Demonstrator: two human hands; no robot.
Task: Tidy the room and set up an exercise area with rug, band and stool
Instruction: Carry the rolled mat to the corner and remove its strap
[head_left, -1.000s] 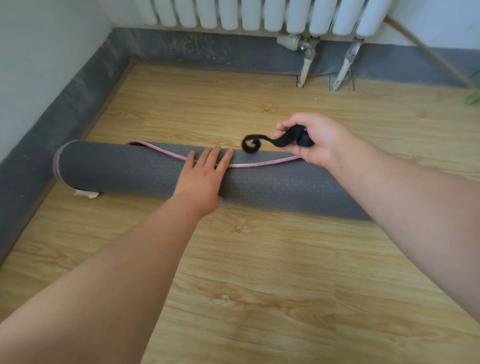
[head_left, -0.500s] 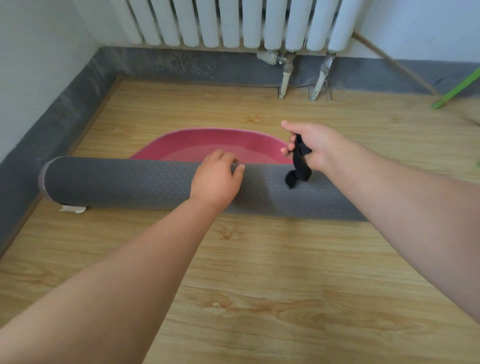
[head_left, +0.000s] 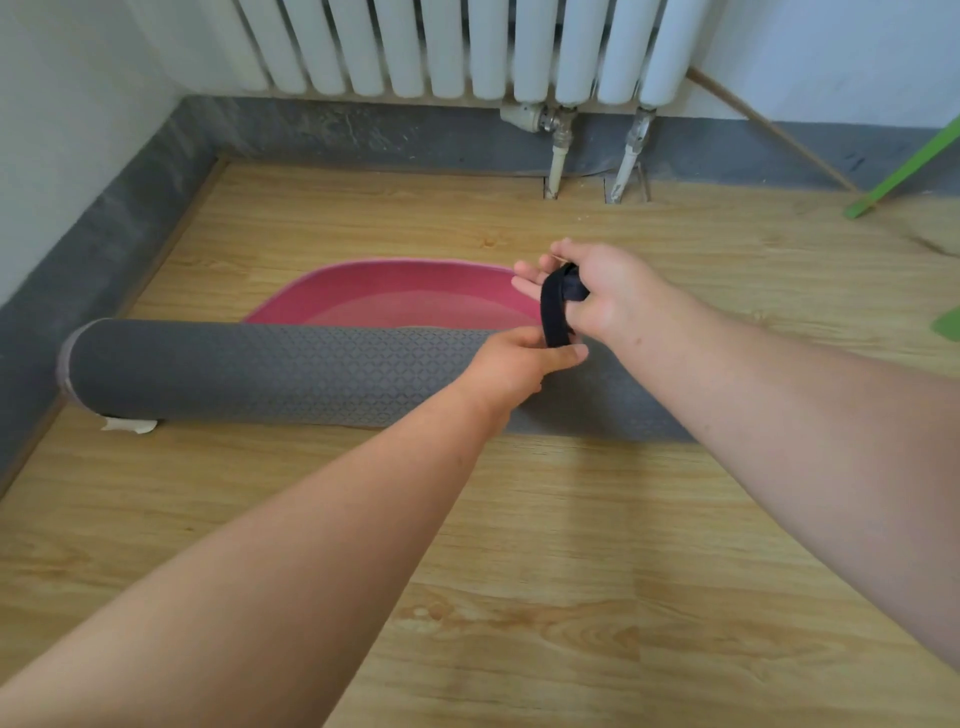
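- Rug (head_left: 270, 369) lies across the wood floor (head_left: 519, 519), mostly rolled, with its grey patterned backing outward. The left end sits near the grey skirting of the side wall.
- Pink face (head_left: 415, 296) of the rug is unrolled a short way, flat on the floor on the radiator side of the roll.
- Right hand (head_left: 608, 296) is above the roll's far edge and grips the upper end of a black strap (head_left: 555, 312). Two fingertips stick out straight beyond it.
- Left hand (head_left: 514, 364) rests on top of the roll with fingers curled. It seems to pinch the strap's lower end between thumb and fingers, though the contact is partly hidden.
- Strap hangs in a short curve between the two hands.
- White paper scrap (head_left: 130, 425) pokes out under the roll's left end.
- White radiator (head_left: 457, 47) is on the far wall, with a green handle (head_left: 904, 171) leaning at the right.
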